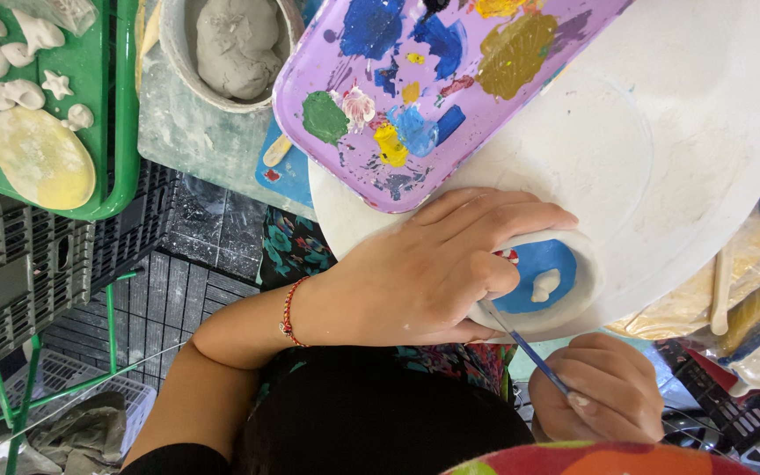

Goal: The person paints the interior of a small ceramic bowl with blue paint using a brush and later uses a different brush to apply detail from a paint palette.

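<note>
Paint is the main hazard, and the small round dish point(545, 280) serves as the landmark for everything else. Nearest the viewer, just below the dish, the right hand point(609, 387) is curled around a thin blue-handled brush point(528, 345), whose tip runs up to the dish's near-left rim. The left hand point(437, 268) lies over the dish's left side, fingers wrapped along its edge to steady it, with a red string bracelet point(289, 310) on the wrist further left.

The dish's inside is blue with 1 white raised shape in the middle, and a red-and-white mark shows at its rim beside the left fingers. Those fingers sit so close to the painted area that, in my judgement, a small slide could smear the colour or mark the white shape. A slip of the brush could likewise carry colour over the rim.

Beneath and beyond the dish lies a large white round board point(705, 149). Beyond the dish to the upper left, a purple palette tray point(433, 79) rests tilted on that board, partly overhanging; a nudge from the left hand could shift it. Farther left stand a bowl of grey clay point(235, 44) and a green tray point(98, 105) of pale shell shapes.
</note>
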